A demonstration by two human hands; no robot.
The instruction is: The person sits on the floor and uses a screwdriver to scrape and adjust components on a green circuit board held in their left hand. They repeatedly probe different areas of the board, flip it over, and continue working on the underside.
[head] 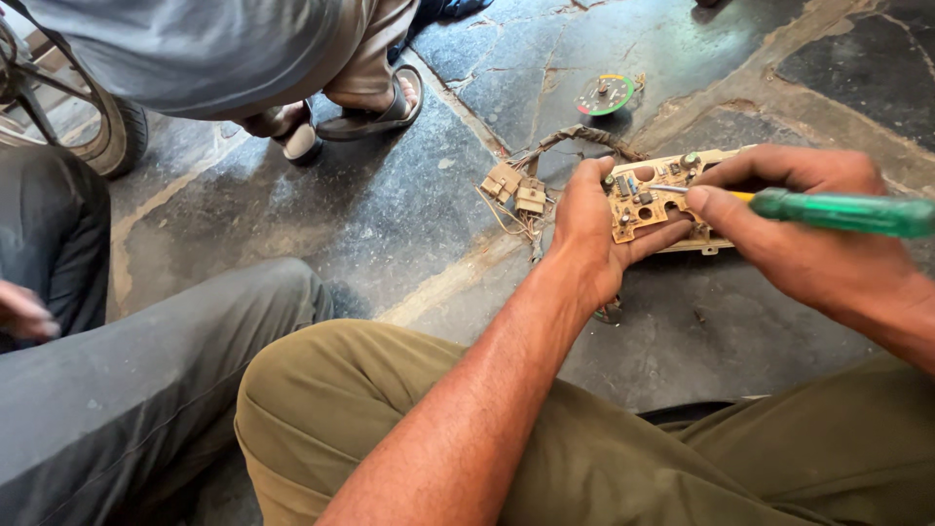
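While I sit over the stone floor (409,205), my left hand (589,229) closed around the tan circuit board (648,205), my right hand (789,229) gripping a green-handled screwdriver (842,212), tip on the board, wire connectors (516,190) trailing left

The circuit board (648,206) sits between the left hand (589,239) and right hand (799,239), connectors (516,187) to its left, a dial (605,94) behind on the floor (390,214).

Street-side repair spot, cracked stone pavement (409,224) as workbench (no table), bicycle wheel (97,127) at the edge, loose gauge dial (606,94), sandalled foot (375,107) of a bystander
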